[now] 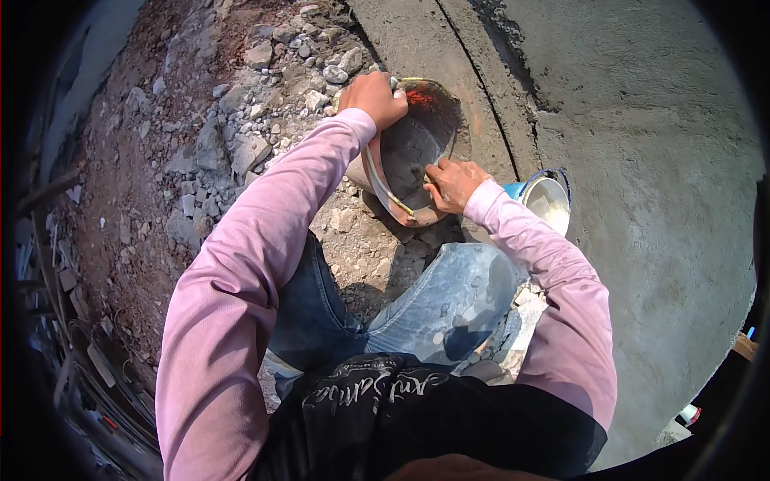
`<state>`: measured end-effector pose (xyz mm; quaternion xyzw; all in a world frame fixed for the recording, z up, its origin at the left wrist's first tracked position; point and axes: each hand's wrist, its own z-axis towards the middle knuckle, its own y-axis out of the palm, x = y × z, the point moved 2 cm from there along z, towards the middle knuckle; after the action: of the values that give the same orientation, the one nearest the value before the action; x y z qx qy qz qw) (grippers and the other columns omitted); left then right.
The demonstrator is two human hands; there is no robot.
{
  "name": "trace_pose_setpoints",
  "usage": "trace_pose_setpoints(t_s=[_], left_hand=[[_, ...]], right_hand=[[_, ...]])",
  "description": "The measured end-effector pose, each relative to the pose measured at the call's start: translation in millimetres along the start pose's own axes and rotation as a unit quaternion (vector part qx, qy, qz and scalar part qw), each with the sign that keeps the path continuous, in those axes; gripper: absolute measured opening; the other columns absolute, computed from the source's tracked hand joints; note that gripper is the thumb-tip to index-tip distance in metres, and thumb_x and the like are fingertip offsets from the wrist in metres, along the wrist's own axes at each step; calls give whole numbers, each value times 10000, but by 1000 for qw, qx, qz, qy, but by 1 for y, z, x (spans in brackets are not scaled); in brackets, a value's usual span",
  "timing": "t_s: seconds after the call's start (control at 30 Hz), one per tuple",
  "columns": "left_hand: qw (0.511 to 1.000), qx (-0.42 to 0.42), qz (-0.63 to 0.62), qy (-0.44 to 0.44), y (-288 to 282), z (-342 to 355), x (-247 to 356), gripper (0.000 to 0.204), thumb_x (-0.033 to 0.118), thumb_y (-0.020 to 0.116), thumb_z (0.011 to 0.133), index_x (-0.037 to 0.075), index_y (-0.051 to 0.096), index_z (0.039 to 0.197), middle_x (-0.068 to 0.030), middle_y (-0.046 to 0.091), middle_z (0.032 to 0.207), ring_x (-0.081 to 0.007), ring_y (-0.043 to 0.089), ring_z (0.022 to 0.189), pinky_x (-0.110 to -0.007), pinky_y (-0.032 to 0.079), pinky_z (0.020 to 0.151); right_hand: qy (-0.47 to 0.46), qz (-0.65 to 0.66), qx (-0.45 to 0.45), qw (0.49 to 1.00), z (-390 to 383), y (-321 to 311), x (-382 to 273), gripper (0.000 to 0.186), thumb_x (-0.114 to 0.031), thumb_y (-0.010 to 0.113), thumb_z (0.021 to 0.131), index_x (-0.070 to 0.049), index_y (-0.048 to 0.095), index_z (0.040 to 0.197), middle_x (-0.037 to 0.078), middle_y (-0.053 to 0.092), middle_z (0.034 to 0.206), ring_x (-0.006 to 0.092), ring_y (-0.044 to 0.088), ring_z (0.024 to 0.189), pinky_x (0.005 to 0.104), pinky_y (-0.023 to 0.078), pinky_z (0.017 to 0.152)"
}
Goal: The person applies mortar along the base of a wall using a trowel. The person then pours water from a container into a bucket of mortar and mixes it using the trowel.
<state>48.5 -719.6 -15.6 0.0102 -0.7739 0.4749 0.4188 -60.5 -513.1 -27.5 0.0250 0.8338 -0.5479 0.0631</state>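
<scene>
A worn reddish bucket leans over in front of my knees, its mouth turned toward me. Wet grey mortar coats its inside, and there is a bright red patch near the far rim. My left hand is closed on the bucket's far left rim. Over the right side of the mouth, my right hand has its fingers curled round something that the hand itself hides. A blue and white pail with pale contents stands just right of my right wrist.
Broken stones and rubble cover the ground on the left. A smooth grey concrete surface spreads over the right side, with a concrete ledge and a dark groove beside it. Rods and scrap lie at the lower left.
</scene>
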Motion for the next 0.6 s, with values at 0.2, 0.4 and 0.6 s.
trace_pose_setpoints(t_s=[0.2,0.4,0.6], left_hand=[[1000,4,2,11,-3,-2,7,370,329,592,787,27,673,985,-252,665,916,-407,641,906,-476,498,829],[1000,-5,9,-14,-6,-1,5,372,332,597,785,23,672,979,-243,663,946,-402,637,928,-470,495,841],[1000,-8,16,11,-2,0,4,360,317,594,789,13,672,965,-250,660,914,-401,636,908,-472,492,835]], right_hand=[[189,-62,-20,980,2,-17,54,275,-259,591,817,-5,669,890,245,665,880,385,667,847,456,537,762],[168,219,-157,948,-2,11,12,359,-336,643,796,-22,704,960,268,655,973,421,636,936,465,499,846],[123,30,90,988,3,-40,54,259,-285,620,804,-59,669,921,191,672,882,370,663,841,450,521,767]])
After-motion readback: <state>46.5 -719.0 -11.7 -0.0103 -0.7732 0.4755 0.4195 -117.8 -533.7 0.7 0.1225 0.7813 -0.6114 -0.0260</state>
